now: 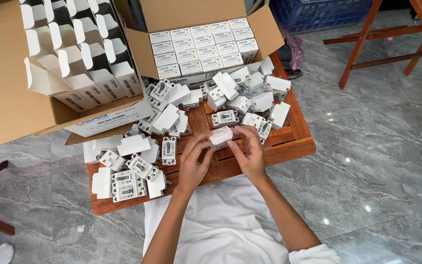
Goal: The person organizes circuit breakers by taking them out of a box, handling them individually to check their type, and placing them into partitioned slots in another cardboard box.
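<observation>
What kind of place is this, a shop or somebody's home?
Probably a small packing spot on a tiled floor: cartons of small white boxes, loose white electrical breakers on a low wooden table, both hands holding one.

Loose breakers (142, 168) scattered on table (289, 146), two open cartons behind (left one (6, 88) nearer), crate (318, 12) beyond

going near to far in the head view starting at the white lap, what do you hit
white lap → left hand and right hand on a small white box → loose white breakers on the wooden table → carton of packed small boxes
</observation>
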